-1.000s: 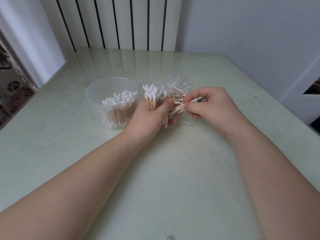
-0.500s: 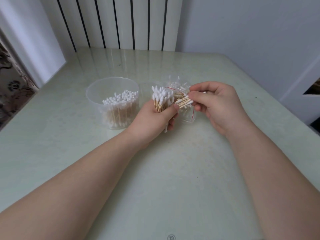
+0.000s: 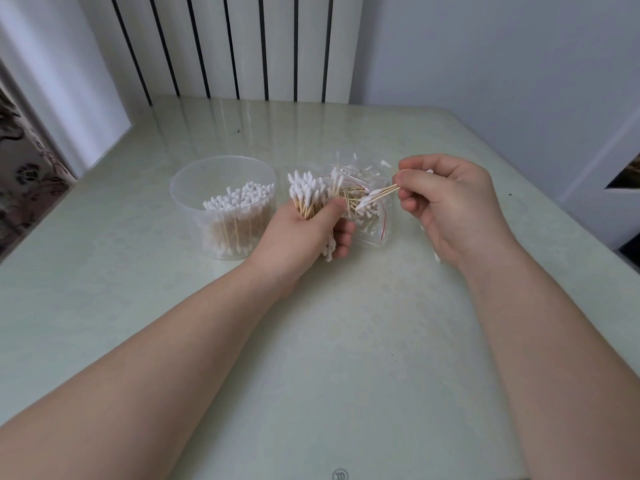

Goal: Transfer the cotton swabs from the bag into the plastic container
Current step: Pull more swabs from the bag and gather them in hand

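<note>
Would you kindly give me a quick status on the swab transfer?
Left hand grips a swab bundle. Right hand pinches a few swabs at the bag. Container part-filled, nothing blocking it.

Both bare arms stretch forward over the table, the left forearm (image 3: pixel 156 358) angling in from the lower left and the right forearm (image 3: pixel 554 341) from the lower right, wrists fairly straight. The left hand (image 3: pixel 304 233) is closed with its back turned up, thumb pressed across a thick bundle of white-tipped wooden cotton swabs (image 3: pixel 308 195) standing out of its grip. The right hand (image 3: pixel 446 206), near it and a little higher, has its fingers curled in, thumb and forefinger pinching a few wooden-stemmed swabs (image 3: pixel 375 197) that point toward the other hand.
</note>
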